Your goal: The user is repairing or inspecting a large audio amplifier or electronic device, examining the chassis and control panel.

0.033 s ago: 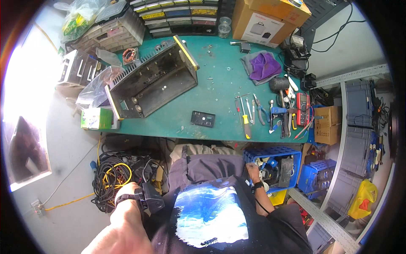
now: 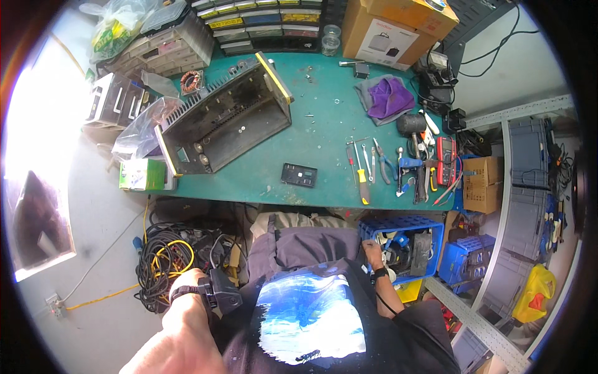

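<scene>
My left hand (image 2: 190, 277) hangs low beside my left thigh, above a heap of black and yellow cables (image 2: 163, 265). A strap and a black device (image 2: 222, 292) sit on that wrist, and its fingers are hidden. My right hand (image 2: 372, 254) is at the left side of a blue plastic crate (image 2: 398, 222), with a black band on the wrist. Its fingers point down and are too small and shaded to make out. On the green workbench (image 2: 249, 186) lie an open metal housing with finned side (image 2: 249, 134) and a small black rectangular case (image 2: 299, 175).
Screwdrivers, pliers (image 2: 382, 161), a mallet (image 2: 411, 124) and a red multimeter (image 2: 446, 161) lie at the bench's right. Behind them is a purple cloth (image 2: 390, 98). Drawer cabinets (image 2: 265, 28) and a cardboard box (image 2: 374, 31) line the back. A metal shelf with grey bins (image 2: 526, 221) stands right.
</scene>
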A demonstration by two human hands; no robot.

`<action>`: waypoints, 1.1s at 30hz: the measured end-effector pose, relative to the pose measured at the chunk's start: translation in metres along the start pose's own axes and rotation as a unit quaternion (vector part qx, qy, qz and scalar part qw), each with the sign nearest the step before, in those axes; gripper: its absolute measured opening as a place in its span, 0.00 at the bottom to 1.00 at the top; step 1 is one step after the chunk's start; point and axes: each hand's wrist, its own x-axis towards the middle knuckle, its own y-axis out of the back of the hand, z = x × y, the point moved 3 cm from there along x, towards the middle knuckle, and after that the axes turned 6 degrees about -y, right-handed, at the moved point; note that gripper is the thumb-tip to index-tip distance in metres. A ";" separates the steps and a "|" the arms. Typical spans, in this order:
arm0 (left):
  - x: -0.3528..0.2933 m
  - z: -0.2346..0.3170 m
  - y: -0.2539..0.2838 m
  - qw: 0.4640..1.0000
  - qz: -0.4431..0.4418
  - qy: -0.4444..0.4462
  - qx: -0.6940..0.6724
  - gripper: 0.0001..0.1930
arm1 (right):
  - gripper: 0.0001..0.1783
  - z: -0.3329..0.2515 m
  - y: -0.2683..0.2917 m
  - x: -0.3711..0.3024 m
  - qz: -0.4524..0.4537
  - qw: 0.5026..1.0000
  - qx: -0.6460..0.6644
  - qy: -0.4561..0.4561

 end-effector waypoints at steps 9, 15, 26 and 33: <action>-0.001 -0.005 0.000 1.000 0.004 0.000 0.000 0.24 | 0.18 0.019 -0.004 0.010 0.019 1.000 -0.017 0.014; -0.003 -0.008 -0.001 1.000 0.004 -0.001 0.000 0.25 | 0.17 0.012 -0.002 0.005 -0.001 1.000 0.007 -0.015; -0.005 -0.011 -0.001 1.000 0.008 -0.003 0.001 0.26 | 0.14 0.030 -0.007 0.014 0.019 0.999 -0.016 0.045; 0.000 -0.004 0.001 1.000 0.008 -0.005 0.002 0.26 | 0.17 0.008 -0.002 0.002 -0.002 1.000 0.002 -0.026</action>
